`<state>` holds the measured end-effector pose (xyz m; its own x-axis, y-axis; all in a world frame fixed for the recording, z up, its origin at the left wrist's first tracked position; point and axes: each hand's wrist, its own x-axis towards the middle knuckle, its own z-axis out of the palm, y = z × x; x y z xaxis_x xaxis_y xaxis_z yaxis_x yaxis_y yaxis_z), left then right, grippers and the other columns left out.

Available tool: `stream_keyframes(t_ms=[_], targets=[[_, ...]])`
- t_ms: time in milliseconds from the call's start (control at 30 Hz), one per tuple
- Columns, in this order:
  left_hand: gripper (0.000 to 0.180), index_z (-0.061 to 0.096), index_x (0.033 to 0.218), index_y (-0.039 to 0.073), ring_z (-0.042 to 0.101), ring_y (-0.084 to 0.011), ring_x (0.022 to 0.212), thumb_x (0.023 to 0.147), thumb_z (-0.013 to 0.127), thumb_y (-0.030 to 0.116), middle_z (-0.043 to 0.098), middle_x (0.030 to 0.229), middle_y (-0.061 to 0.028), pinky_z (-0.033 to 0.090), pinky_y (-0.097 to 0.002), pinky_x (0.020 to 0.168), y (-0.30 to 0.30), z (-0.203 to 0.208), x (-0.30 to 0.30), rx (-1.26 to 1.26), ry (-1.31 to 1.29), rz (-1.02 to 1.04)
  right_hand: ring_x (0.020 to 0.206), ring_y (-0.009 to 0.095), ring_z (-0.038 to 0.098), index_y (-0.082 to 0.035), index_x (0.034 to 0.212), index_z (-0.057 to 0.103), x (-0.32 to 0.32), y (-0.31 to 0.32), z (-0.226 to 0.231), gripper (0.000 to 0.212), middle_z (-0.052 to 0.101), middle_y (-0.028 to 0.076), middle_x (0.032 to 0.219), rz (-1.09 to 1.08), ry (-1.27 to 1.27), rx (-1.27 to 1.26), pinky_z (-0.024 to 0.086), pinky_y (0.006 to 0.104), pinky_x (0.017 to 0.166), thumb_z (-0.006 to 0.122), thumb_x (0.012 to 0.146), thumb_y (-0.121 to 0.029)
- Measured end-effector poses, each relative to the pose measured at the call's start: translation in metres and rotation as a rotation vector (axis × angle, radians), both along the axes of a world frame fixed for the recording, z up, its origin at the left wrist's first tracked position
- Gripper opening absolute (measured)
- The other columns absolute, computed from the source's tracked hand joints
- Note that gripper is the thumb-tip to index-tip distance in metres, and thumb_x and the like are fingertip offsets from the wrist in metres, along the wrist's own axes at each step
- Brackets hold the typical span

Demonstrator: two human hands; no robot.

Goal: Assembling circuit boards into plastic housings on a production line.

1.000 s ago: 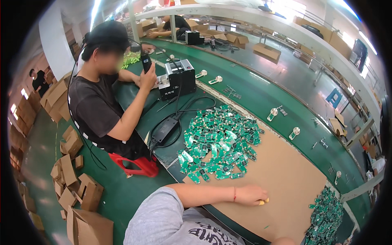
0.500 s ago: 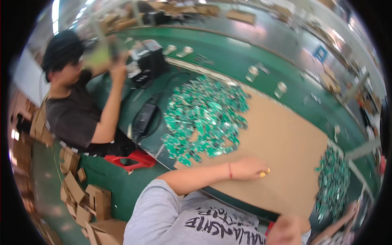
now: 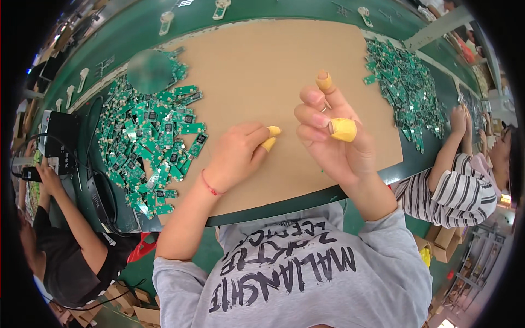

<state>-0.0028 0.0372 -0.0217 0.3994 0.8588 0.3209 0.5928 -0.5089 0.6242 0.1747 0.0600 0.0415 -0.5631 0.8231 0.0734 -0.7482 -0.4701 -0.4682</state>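
Left hand (image 3: 238, 153) low over the cardboard sheet (image 3: 246, 65), thumb and forefinger tips close together; cannot tell if anything is pinched. Right hand (image 3: 336, 131) raised, fingers loosely curled, thumb and forefinger apart. Sheet reaches near the bench's (image 3: 284, 203) front edge. Circuit boards: left pile (image 3: 153, 131) over sheet's left edge, right pile (image 3: 404, 87) along its right. Left pile's axes mixed; inner board (image 3: 191, 128) roughly left-right, next one slanting, far end rightward. Cardboard boxes (image 3: 445, 240) below right.
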Motion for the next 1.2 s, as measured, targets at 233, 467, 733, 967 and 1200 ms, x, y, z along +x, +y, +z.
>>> stream_keyframes(t_ms=[233, 467, 733, 967, 1200], targets=[[0.013, 0.058, 0.085, 0.004, 0.054, -0.0260, 0.072, 0.072, 0.060, 0.007, 0.055, 0.075, -0.0084, 0.044, -0.0360, 0.061, -0.005, -0.001, -0.005, -0.031, 0.019, 0.019, 0.080, 0.010, 0.043, -0.013, 0.124, 0.038, -0.005, -0.001, -0.005, 0.054, 0.043, 0.003, 0.104, 0.129, 0.236, 0.002, 0.037, 0.0209, 0.067, 0.061, 0.075, -0.009], [0.013, 0.058, 0.085, 0.004, 0.054, -0.0256, 0.074, 0.073, 0.059, 0.007, 0.056, 0.078, -0.0085, 0.044, -0.0354, 0.063, 0.001, -0.001, -0.007, -0.008, 0.019, -0.004, 0.082, 0.010, 0.045, -0.014, 0.124, 0.039, -0.004, 0.006, -0.009, 0.056, 0.043, 0.004, 0.108, 0.195, 0.409, 0.059, 0.039, 0.0210, 0.066, 0.064, 0.075, -0.011], [0.013, 0.059, 0.086, 0.002, 0.053, -0.0281, 0.072, 0.073, 0.059, 0.006, 0.054, 0.077, -0.0111, 0.044, -0.0359, 0.063, -0.002, 0.000, 0.000, -0.017, 0.019, 0.018, 0.086, 0.016, 0.053, -0.007, 0.110, 0.048, -0.015, 0.029, -0.043, 0.034, 0.051, 0.006, 0.095, -0.236, -0.863, 0.605, 0.045, 0.0281, 0.069, 0.058, 0.078, -0.006], [0.009, 0.056, 0.081, 0.000, 0.052, -0.0295, 0.071, 0.073, 0.058, 0.002, 0.053, 0.077, -0.0124, 0.042, -0.0354, 0.061, -0.001, 0.004, -0.002, -0.082, 0.037, -0.005, 0.085, 0.025, 0.053, -0.005, 0.088, 0.055, -0.022, 0.033, -0.089, 0.021, 0.055, 0.009, 0.088, -0.444, -1.367, 1.344, 0.045, 0.0348, 0.074, 0.059, 0.068, -0.002], [0.007, 0.053, 0.078, -0.002, 0.050, -0.0311, 0.071, 0.073, 0.058, 0.001, 0.052, 0.076, -0.0142, 0.041, -0.0367, 0.061, 0.001, 0.003, -0.003, -0.122, 0.085, 0.010, 0.081, 0.023, 0.053, -0.007, 0.083, 0.058, -0.025, 0.033, -0.095, 0.015, 0.057, 0.005, 0.082, -0.445, -1.360, 1.419, 0.045, 0.0331, 0.073, 0.059, 0.068, -0.003]])
